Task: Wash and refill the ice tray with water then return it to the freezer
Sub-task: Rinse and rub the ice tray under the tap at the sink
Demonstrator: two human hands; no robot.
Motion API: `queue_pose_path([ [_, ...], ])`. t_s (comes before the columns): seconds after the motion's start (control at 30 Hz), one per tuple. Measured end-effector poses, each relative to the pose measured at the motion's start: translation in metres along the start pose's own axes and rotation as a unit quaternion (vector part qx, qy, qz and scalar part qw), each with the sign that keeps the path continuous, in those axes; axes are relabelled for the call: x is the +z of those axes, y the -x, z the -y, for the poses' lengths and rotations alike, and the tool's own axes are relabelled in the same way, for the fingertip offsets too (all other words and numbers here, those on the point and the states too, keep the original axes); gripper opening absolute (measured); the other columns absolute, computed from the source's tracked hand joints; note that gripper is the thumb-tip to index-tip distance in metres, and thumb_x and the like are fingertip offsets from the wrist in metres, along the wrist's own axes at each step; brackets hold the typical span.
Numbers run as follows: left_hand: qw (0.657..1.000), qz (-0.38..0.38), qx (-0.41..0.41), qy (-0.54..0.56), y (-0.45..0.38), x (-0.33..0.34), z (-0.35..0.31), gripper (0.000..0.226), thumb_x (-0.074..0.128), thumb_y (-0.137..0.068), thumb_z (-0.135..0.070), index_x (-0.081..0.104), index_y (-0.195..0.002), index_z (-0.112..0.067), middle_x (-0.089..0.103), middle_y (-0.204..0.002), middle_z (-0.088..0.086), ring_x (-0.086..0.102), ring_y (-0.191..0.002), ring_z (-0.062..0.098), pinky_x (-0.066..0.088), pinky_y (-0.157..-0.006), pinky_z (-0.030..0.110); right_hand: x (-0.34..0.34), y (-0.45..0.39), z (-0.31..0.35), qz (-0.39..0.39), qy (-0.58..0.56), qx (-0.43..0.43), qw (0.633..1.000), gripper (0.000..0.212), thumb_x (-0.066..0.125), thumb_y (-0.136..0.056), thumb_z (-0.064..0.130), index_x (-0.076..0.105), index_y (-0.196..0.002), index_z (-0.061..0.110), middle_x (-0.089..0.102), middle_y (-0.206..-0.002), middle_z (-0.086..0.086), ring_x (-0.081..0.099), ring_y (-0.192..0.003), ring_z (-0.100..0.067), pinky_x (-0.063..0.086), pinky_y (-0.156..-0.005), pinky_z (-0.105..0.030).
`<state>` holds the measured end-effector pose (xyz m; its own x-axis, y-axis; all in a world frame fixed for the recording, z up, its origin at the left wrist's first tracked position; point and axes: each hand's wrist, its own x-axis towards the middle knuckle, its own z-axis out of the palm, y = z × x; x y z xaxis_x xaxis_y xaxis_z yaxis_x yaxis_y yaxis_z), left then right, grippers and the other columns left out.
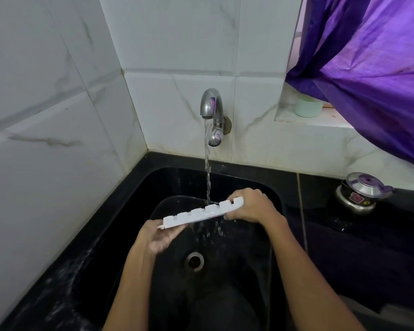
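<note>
I am holding the white ice tray over the black sink, under the running tap. My left hand is gripping its near end, my right hand is curling around its far end. White marble tiles are standing behind the sink.

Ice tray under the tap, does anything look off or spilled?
Nothing damaged. Both hands hold the ice tray tilted, so water runs off underneath into the black sink. Splashes wet the counter at the left.
</note>
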<state>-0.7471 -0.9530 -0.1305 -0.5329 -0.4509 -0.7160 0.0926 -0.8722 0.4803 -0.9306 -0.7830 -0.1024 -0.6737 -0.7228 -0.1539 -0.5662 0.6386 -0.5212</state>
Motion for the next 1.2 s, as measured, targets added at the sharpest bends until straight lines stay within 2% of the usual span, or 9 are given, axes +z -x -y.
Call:
queue_pose_path([
  [0.17, 0.997, 0.046, -0.065, -0.018, 0.004, -0.024, 0.003, 0.081, 0.041, -0.087, -0.066, 0.053, -0.114, 0.009, 0.050, -0.114, 0.038, 0.062, -0.089, 0.043, 0.060, -0.059, 0.039, -0.001, 0.015, -0.009, -0.091, -0.094, 0.082, 0.988, 0.053, 0.071, -0.053, 0.071, 0.059, -0.087, 0.033, 0.063, -0.084, 0.011, 0.059, -0.083, -0.014, 0.047, -0.069, -0.032],
  [0.3, 0.977, 0.042, -0.036, -0.207, 0.008, -0.030, 0.005, 0.072, 0.043, -0.084, -0.069, 0.063, -0.110, -0.004, 0.059, -0.073, 0.012, 0.049, -0.049, 0.014, 0.044, -0.037, 0.020, 0.007, 0.021, -0.008, -0.148, -0.140, 0.185, 0.961, 0.077, 0.065, -0.056, 0.080, 0.051, -0.105, 0.022, 0.059, -0.095, 0.005, 0.055, -0.087, -0.018, 0.040, -0.071, -0.032],
  [0.43, 0.882, -0.082, 0.085, -0.456, 0.000, -0.019, 0.014, 0.043, 0.054, -0.090, -0.047, 0.068, -0.105, -0.009, 0.050, -0.058, -0.002, 0.035, -0.048, 0.008, 0.027, -0.044, 0.022, 0.014, 0.018, -0.012, -0.171, -0.177, 0.263, 0.933, 0.080, 0.055, -0.069, 0.078, 0.051, -0.114, 0.011, 0.058, -0.095, -0.002, 0.056, -0.090, -0.025, 0.043, -0.076, -0.037],
  [0.53, 0.884, -0.128, 0.148, -0.425, -0.001, -0.009, 0.021, 0.033, 0.063, -0.088, -0.034, 0.069, -0.104, -0.005, 0.068, -0.092, 0.008, 0.062, -0.069, 0.016, 0.053, -0.067, 0.037, 0.014, 0.011, -0.023, -0.141, -0.245, 0.291, 0.914, 0.077, 0.048, -0.080, 0.072, 0.049, -0.123, 0.008, 0.059, -0.105, -0.007, 0.057, -0.100, -0.029, 0.043, -0.082, -0.039],
  [0.67, 0.932, -0.082, 0.167, -0.311, -0.007, 0.007, 0.025, 0.024, 0.064, -0.088, -0.030, 0.067, -0.103, -0.012, 0.073, -0.088, 0.007, 0.069, -0.082, 0.023, 0.057, -0.073, 0.039, 0.005, 0.006, -0.037, -0.102, -0.369, 0.277, 0.881, 0.076, 0.046, -0.087, 0.062, 0.039, -0.137, 0.005, 0.054, -0.130, -0.011, 0.053, -0.116, -0.033, 0.046, -0.094, -0.042],
  [0.8, 0.969, 0.025, 0.137, -0.204, -0.019, 0.020, 0.022, 0.029, 0.056, -0.093, -0.028, 0.062, -0.114, -0.009, 0.073, -0.101, 0.013, 0.070, -0.092, 0.031, 0.057, -0.078, 0.047, -0.003, 0.008, -0.046, -0.072, -0.457, 0.272, 0.844, 0.051, 0.048, -0.091, 0.040, 0.047, -0.130, 0.007, 0.059, -0.121, -0.012, 0.059, -0.107, -0.032, 0.048, -0.095, -0.050],
  [1.0, 0.976, 0.108, 0.099, -0.161, -0.028, 0.043, 0.030, 0.039, 0.047, -0.097, -0.031, 0.056, -0.125, -0.005, 0.068, -0.115, 0.018, 0.066, -0.103, 0.033, 0.056, -0.077, 0.044, -0.004, 0.025, -0.056, -0.183, -0.576, 0.233, 0.762, 0.009, 0.053, -0.096, 0.030, 0.057, -0.090, 0.025, 0.063, -0.102, -0.005, 0.063, -0.094, -0.024, 0.055, -0.082, -0.044],
  [1.1, 0.981, 0.112, 0.089, -0.133, -0.029, 0.056, 0.037, 0.039, 0.043, -0.099, -0.030, 0.055, -0.125, -0.003, 0.067, -0.114, 0.019, 0.066, -0.103, 0.035, 0.057, -0.076, 0.044, -0.002, 0.030, -0.060, -0.228, -0.603, 0.243, 0.725, 0.004, 0.059, -0.092, 0.031, 0.062, -0.092, 0.028, 0.067, -0.109, -0.005, 0.065, -0.099, -0.025, 0.054, -0.088, -0.045],
  [1.2, 0.985, 0.105, 0.091, -0.106, -0.031, 0.066, 0.045, 0.036, 0.045, -0.099, -0.025, 0.056, -0.123, -0.001, 0.067, -0.113, 0.020, 0.067, -0.101, 0.036, 0.057, -0.073, 0.044, 0.000, 0.035, -0.065, -0.265, -0.640, 0.250, 0.676, 0.017, 0.060, -0.091, 0.023, 0.065, -0.107, 0.020, 0.068, -0.106, -0.008, 0.067, -0.090, -0.025, 0.057, -0.074, -0.038],
])
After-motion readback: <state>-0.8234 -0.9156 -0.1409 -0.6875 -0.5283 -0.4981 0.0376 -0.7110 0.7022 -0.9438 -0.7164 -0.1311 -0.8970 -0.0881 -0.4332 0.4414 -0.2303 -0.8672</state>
